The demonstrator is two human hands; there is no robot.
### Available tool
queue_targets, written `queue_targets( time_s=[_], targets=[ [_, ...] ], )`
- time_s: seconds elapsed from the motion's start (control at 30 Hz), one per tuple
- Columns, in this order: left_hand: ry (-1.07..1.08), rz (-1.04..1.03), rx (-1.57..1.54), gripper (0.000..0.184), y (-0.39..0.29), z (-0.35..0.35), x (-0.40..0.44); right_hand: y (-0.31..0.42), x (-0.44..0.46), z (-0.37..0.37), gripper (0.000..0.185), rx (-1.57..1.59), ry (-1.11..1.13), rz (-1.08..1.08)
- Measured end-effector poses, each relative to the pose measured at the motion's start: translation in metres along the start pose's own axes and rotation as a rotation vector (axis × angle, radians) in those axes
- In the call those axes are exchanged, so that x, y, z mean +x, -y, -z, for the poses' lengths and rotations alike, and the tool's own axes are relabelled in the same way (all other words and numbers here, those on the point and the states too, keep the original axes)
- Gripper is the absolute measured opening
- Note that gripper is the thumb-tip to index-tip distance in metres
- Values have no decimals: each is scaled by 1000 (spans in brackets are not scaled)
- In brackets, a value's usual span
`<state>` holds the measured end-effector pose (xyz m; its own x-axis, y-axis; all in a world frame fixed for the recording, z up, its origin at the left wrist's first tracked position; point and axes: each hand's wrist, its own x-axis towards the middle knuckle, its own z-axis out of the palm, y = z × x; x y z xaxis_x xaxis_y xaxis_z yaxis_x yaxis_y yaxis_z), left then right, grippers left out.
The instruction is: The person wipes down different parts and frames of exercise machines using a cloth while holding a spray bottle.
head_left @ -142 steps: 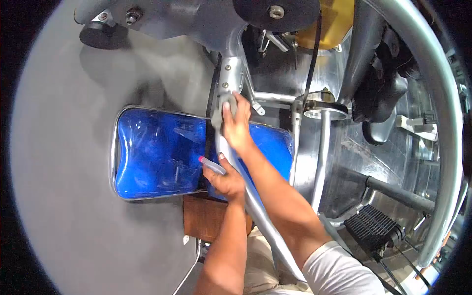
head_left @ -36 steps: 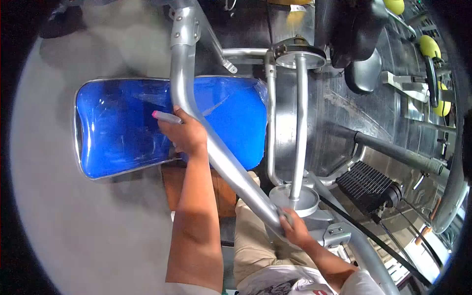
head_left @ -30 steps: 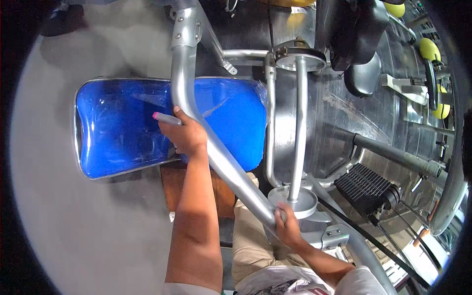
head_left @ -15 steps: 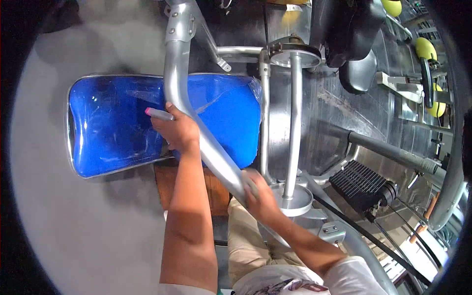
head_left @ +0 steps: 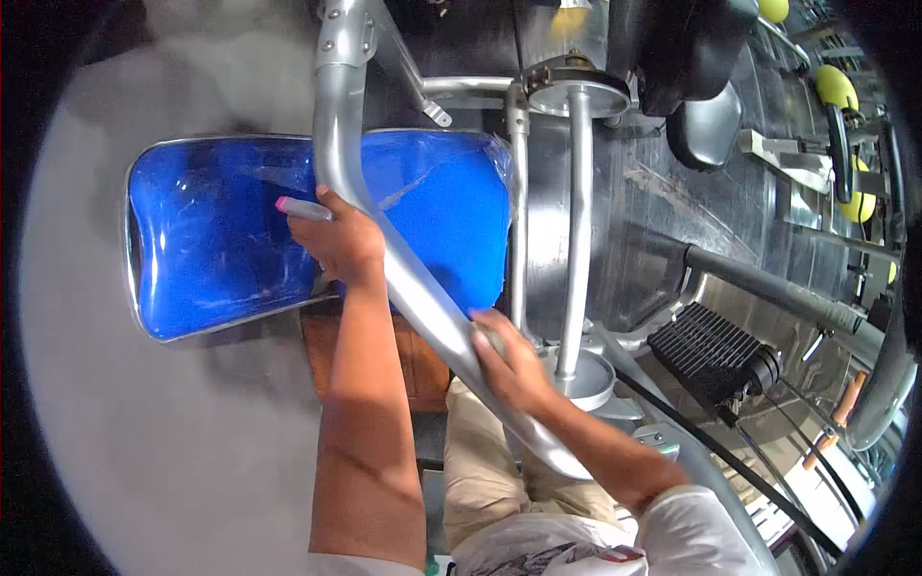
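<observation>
A bent silver metal tube [head_left: 413, 278] runs diagonally before me, from a bolted bracket at the top down to my lap. My left hand [head_left: 348, 245] is closed around a grey marker [head_left: 309, 209] with a pink end that sticks out leftward; the hand lies against the tube's upper bend. Lower down, my right hand [head_left: 514, 365] presses on the tube with curled fingers. Something small and greyish shows at its thumb, too hidden to name. Behind the tube is a blue chair [head_left: 230, 230] covered in clear plastic.
A brown wooden block or stool [head_left: 418, 370] sits under the blue chair. To the right stands a silver bar [head_left: 578, 230] with round end plates, part of a metal frame. Farther right are a black ribbed pedal [head_left: 706, 353], a black pad [head_left: 706, 130] and yellow round parts [head_left: 837, 88].
My right hand has slid a little up along the tube and is less blurred. The left hand keeps its hold on the marker. The whole view has shifted slightly.
</observation>
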<state>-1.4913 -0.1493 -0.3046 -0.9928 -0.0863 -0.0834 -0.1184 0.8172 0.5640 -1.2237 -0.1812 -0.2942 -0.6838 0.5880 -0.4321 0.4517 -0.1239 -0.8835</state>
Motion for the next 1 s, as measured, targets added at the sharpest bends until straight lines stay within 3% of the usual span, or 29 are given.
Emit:
queue_targets(
  time_s=[0.1,0.23,0.27,0.33,0.43,0.5,0.6,0.7,0.77,0.8,0.83,0.93,1.0],
  targets=[
    [-9,-12,-50,70,0,-1,0,54,85,-22,45,82,14,40],
    [29,49,2,70,-15,9,-12,47,78,-32,43,17,-66,65],
    [21,44,-13,71,-15,10,-14,41,54,-25,39,9,-44,-64],
    [8,6,-44,71,-11,7,-8,-20,-10,-14,38,-59,-63,9],
    [13,-25,-68,71,4,-4,0,-56,-135,40,35,-154,102,-370],
    [32,-3,-51,71,6,-3,2,-95,-210,65,35,-182,161,-462],
    [59,72,-8,69,-20,14,-11,-107,-228,66,34,-115,98,-398],
    [29,20,-1,71,-12,9,-8,-81,-152,43,30,-220,74,-344],
    [-24,-78,-19,72,7,-7,5,-72,-75,16,31,-131,29,-111],
    [-51,-129,-22,73,14,-11,9,-55,-34,4,32,-127,34,-108],
    [-40,-102,-21,73,13,-9,7,-27,10,-6,41,-94,5,2],
    [-12,-47,-52,74,3,-4,2,24,104,-36,45,-14,-74,52],
    [12,-41,-108,75,2,-2,2,30,101,-38,44,-40,-103,0]
  ],
)
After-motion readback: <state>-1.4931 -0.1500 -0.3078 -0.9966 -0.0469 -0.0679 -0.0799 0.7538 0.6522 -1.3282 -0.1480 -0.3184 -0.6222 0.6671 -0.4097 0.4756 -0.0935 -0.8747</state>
